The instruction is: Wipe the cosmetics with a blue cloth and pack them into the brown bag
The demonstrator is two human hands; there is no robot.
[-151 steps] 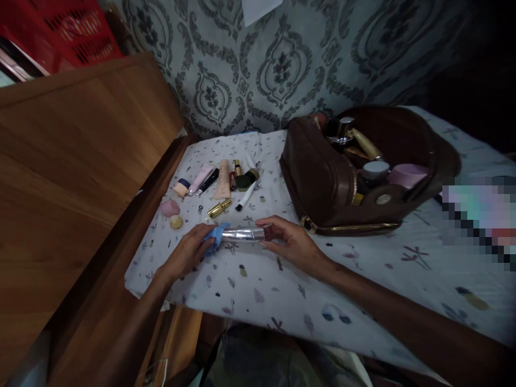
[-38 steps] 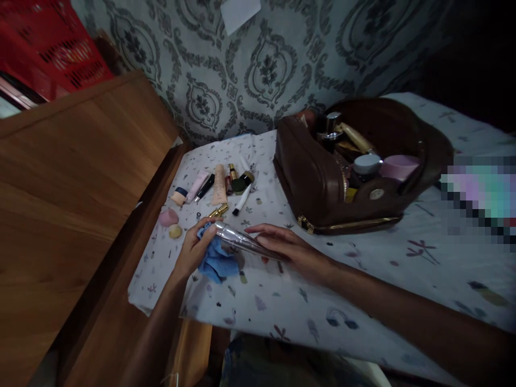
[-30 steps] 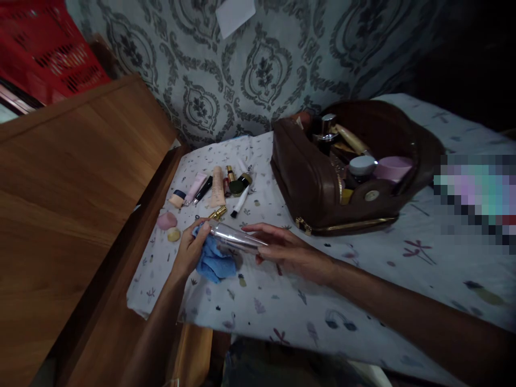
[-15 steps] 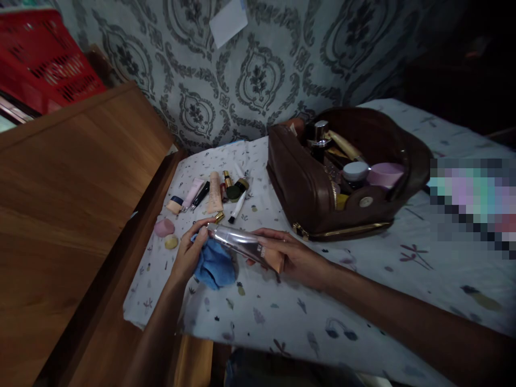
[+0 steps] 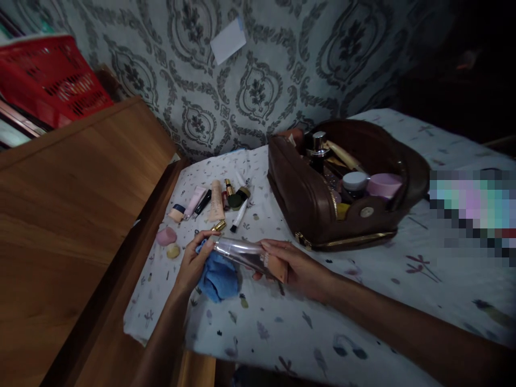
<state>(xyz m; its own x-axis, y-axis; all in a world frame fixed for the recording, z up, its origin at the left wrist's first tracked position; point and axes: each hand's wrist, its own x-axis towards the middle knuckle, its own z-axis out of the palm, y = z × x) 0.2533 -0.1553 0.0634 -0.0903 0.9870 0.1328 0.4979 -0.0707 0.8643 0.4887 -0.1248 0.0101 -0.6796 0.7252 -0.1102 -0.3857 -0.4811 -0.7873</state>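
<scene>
A flat surface covered in white, plant-printed cloth (image 5: 262, 338) is lying against a pale wall with grey damask medallions (image 5: 258, 91). Above that surface, a white rectangular paper (image 5: 228, 41) is hanging. Left of it, a brown wood-grained panel (image 5: 80, 193) is standing, and a red slotted plastic basket (image 5: 52, 75) is showing farther back. Dim light is reaching the surface; darkness is filling the space beyond its right side.

Apparently a home: damask-patterned wall (image 5: 260, 94), printed sheet (image 5: 290, 328), brown cosmetics bag (image 5: 296, 188).

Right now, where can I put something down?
The printed sheet is bare between the brown bag and right arm, and between the right hand and near edge. It's crowded left of the bag, around the peach tube and white brush.
</scene>
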